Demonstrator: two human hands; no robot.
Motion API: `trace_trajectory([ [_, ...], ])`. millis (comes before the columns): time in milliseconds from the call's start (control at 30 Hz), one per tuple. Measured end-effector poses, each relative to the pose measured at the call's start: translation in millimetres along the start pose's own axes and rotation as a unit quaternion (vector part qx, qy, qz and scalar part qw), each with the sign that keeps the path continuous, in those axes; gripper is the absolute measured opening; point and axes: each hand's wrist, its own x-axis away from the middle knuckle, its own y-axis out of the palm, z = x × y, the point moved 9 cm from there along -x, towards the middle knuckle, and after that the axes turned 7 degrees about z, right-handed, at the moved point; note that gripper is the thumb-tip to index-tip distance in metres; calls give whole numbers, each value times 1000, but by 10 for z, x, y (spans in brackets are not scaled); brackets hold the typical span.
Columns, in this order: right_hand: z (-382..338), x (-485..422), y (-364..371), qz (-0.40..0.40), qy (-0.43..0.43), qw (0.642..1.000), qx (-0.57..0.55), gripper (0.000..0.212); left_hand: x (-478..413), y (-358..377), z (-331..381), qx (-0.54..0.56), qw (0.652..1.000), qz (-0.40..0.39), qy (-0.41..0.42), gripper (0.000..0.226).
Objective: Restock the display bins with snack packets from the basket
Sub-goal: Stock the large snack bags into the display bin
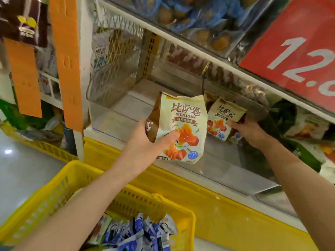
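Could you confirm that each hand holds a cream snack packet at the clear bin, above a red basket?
Only the colour is wrong: the head view shows a yellow basket. The left hand and right hand each hold a cream packet at the clear bin.

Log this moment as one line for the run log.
left hand: holds cream packet before clear bin | right hand: holds second packet at bin's right side | yellow basket: blue packets inside

A white shelf (101,136) with a yellow front edge runs under both hands. On it, beyond the left hand (145,142), sits a clear bin (101,113). A cream snack packet (209,99) stands inside, just behind the right hand (248,131). Below the left forearm, a yellow basket (54,196) holds blue-and-white packets (141,230).
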Motion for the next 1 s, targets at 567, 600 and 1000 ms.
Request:
trace_trajectory([
  [567,-205,-247,409,69,-65,992,82,64,-77,55,55,47,999,-17,4,43],
  [600,-154,-267,440,64,-59,991,102,62,-82,45,55,45,999,-16,4,43],
  [1000,-320,55,326,129,-82,969,192,68,-36,48,66,45,999,-27,14,45],
])
